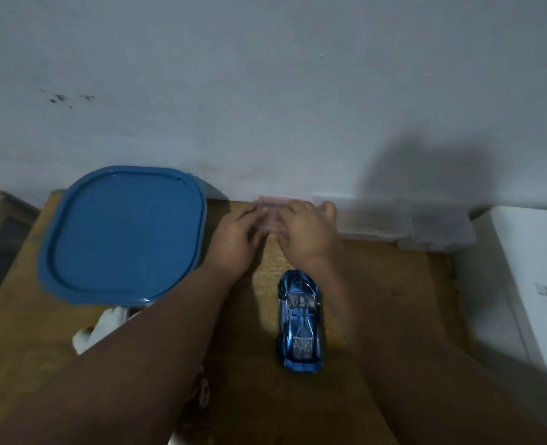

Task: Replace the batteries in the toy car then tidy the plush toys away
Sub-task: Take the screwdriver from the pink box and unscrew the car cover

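Note:
A shiny blue toy car (299, 322) stands on the wooden table (378, 300), nose toward the wall. Beyond it, against the wall, sits a small pink translucent box (273, 200). My left hand (238, 239) holds the box's left side with curled fingers. My right hand (309, 231) grips it from the right and covers most of its top. A white plush toy (100, 329) peeks out from under my left forearm, and a small white and red toy (203, 388) lies lower, mostly hidden.
A large container with a blue lid (124, 232) fills the table's left side. Two clear plastic boxes (403, 224) stand along the wall to the right. A white appliance (522, 284) borders the table's right edge.

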